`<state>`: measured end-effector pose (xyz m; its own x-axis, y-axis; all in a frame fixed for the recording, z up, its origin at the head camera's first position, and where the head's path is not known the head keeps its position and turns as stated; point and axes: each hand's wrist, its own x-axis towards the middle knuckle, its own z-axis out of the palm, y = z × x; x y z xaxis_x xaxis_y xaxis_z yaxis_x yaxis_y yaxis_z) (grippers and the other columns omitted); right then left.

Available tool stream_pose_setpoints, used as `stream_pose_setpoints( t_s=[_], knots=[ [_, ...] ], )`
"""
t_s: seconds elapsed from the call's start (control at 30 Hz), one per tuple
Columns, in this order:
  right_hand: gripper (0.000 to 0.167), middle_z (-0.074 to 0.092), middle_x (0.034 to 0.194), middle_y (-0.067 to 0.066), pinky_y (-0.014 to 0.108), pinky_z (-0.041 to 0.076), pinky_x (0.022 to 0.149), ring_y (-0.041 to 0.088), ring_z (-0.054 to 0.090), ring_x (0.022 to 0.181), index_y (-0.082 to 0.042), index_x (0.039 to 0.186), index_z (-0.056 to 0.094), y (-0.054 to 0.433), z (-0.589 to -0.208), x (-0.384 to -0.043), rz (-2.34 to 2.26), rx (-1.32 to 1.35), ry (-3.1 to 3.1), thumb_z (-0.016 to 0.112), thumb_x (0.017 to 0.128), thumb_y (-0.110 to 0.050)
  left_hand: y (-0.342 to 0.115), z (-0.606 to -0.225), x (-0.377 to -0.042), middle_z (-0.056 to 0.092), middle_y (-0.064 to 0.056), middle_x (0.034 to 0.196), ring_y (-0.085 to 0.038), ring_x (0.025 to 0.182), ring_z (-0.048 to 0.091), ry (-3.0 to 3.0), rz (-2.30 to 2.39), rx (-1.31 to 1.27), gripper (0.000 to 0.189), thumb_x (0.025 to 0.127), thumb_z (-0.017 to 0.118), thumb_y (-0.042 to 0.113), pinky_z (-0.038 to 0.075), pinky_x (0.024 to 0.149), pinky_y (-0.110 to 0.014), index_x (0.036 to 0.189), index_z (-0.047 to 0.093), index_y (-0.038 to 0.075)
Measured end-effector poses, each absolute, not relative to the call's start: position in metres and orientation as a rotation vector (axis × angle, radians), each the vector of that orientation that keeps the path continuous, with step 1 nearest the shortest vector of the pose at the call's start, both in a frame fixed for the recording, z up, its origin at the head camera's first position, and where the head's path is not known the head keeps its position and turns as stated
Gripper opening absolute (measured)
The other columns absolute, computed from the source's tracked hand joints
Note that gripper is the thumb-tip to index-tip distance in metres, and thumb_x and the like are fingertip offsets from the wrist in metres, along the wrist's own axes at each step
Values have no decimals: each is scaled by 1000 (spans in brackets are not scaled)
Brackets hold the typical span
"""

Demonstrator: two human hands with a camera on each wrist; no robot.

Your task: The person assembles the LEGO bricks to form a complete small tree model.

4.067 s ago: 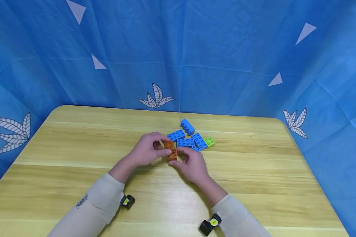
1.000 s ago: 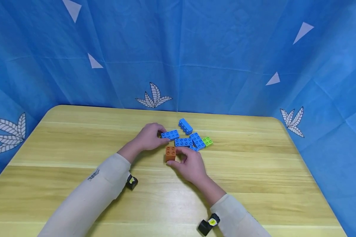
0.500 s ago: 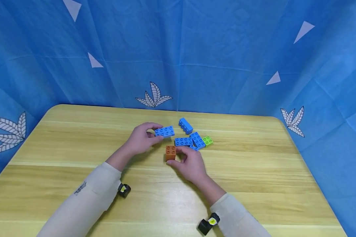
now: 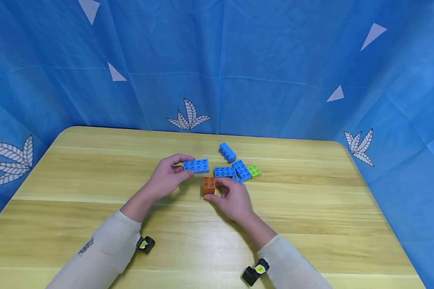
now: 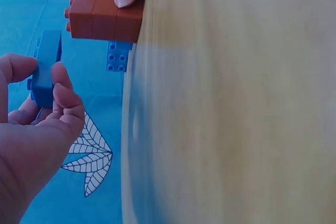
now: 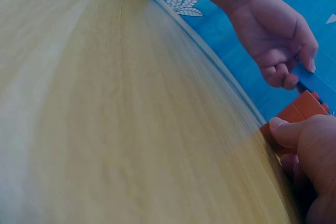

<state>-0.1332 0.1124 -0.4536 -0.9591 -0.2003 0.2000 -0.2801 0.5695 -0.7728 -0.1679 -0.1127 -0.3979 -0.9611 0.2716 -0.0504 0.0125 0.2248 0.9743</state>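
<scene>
My left hand (image 4: 168,176) pinches a blue eight-stud brick (image 4: 196,166) between thumb and fingers. It is held up off the table, studs facing up, left of the other blue bricks. My right hand (image 4: 233,198) grips a stack of orange bricks (image 4: 209,185) that stands upright on the table. The left wrist view shows seams across this orange stack (image 5: 102,17), with studs at its top end. Thumb and fingers of the right hand hold it low down. In the right wrist view, the left hand (image 6: 278,40) with its blue brick is just beyond the stack.
Behind the right hand lie a blue brick (image 4: 224,171), a slanted blue brick (image 4: 242,170) and a partly hidden blue brick (image 4: 237,180). Farther back, a blue brick (image 4: 227,152) lies on its side. A green brick (image 4: 254,171) touches the group's right. A blue curtain (image 4: 217,80) hangs behind the table (image 4: 329,220).
My left hand has let go of the orange brick, now on the stack. It has picked up a blue brick and drawn it left and nearer. The right hand stays on the stack.
</scene>
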Motion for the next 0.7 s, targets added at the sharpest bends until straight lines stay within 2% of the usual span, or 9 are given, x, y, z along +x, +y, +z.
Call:
stream_pose_setpoints(
  t_s=[0.07,0.27,0.47,0.7],
  knots=[
    [43,69,100,-8,28,48,51,10,54,58,-15,117,72,112,-454,-133,1357,412,-2707,88,79,-28,-114,-398,-165,63,-13,118,-32,79,58,2292,1822,296,34,94,66,3,41,52,-23,128,63,4],
    [42,69,99,-8,28,48,51,10,55,58,-15,115,73,113,-453,-133,1339,410,-2709,88,78,-28,-117,-398,-157,62,-7,124,-27,81,59,2312,1773,359,36,93,67,4,48,60,-27,128,67,10],
    [41,70,99,-8,28,47,51,10,54,57,-15,113,73,113,-452,-133,1335,416,-2712,88,78,-28,-118,-399,-152,63,-8,117,-28,77,56,2296,1766,358,31,92,69,6,44,56,-27,122,71,13],
    [40,70,99,-8,28,47,50,10,53,57,-15,114,73,113,-451,-133,1351,431,-2702,88,79,-28,-113,-403,-149,64,-9,99,-23,66,49,2365,1730,430,26,91,76,18,39,52,-25,116,73,13]
  ],
)
